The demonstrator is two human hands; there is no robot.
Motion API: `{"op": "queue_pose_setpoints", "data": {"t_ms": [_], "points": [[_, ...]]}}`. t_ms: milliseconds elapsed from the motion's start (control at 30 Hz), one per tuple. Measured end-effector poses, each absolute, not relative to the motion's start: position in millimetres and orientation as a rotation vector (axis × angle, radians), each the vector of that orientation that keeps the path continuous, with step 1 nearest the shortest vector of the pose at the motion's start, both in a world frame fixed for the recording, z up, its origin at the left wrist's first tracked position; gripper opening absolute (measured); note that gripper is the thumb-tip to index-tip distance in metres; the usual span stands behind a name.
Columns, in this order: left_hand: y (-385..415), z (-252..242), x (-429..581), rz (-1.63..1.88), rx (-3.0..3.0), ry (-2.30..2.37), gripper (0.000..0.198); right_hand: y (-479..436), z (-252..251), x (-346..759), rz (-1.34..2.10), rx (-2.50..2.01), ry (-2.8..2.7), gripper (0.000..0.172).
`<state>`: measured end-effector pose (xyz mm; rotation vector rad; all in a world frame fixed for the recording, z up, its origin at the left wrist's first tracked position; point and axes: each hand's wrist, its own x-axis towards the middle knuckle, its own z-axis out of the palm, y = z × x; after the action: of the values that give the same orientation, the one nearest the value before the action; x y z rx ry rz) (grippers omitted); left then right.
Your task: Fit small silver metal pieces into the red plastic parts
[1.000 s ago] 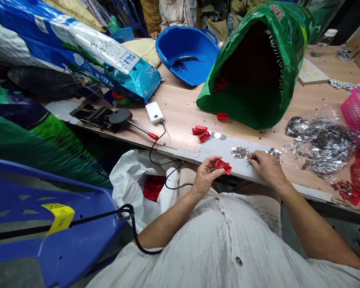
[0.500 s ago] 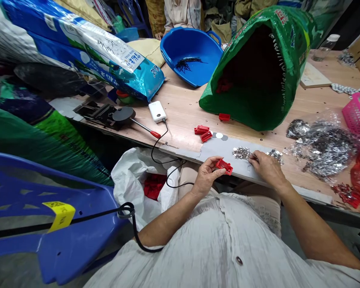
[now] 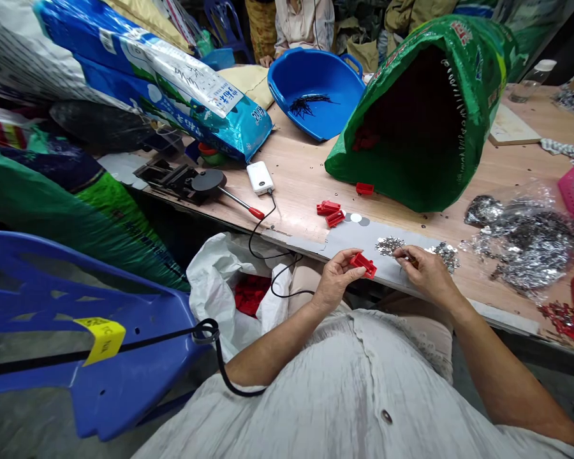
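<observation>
My left hand (image 3: 335, 278) is closed on a red plastic part (image 3: 364, 264), whose hollow side shows, near the table's front edge. Just right of it, my right hand (image 3: 423, 271) has its fingers pinched together; what they hold is too small to make out. Beyond those fingertips lies a pile of small metal pieces (image 3: 389, 245) on a grey sheet (image 3: 377, 231). A second metal pile (image 3: 446, 256) is behind the right hand. Two more red parts (image 3: 328, 207) sit at the sheet's left end, and another red part (image 3: 364, 189) lies by the green bag.
An open green bag (image 3: 495, 83) and a blue basin (image 3: 287, 73) stand at the back. Bagged metal pieces (image 3: 530, 236) lie right, a lever tool (image 3: 209, 182) and white power bank (image 3: 259, 177) left. A person (image 3: 302, 22) is across the table.
My right hand has lifted slightly off the small metal pile, its fingers still pinched. My left hand keeps the red part, now turned a little. The whole view has shifted slightly.
</observation>
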<state>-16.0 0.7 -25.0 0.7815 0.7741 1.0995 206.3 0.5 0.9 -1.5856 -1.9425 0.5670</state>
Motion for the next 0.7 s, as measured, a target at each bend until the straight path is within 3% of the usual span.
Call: {"op": "queue_pose_setpoints", "data": {"t_ms": [200, 433, 700], "points": [[4, -23, -14, 1.069, 0.773, 0.761, 0.047, -13, 19, 183, 0.562, -1.320, -1.973, 0.017], [6, -13, -13, 1.010, 0.729, 0.718, 0.050, -16, 15, 172, 0.302, -1.106, -2.117, 0.020], [11, -6, -15, 0.940, 0.814, 0.698, 0.047, -22, 29, 177, 0.227, -0.992, -2.414, 0.034]]}}
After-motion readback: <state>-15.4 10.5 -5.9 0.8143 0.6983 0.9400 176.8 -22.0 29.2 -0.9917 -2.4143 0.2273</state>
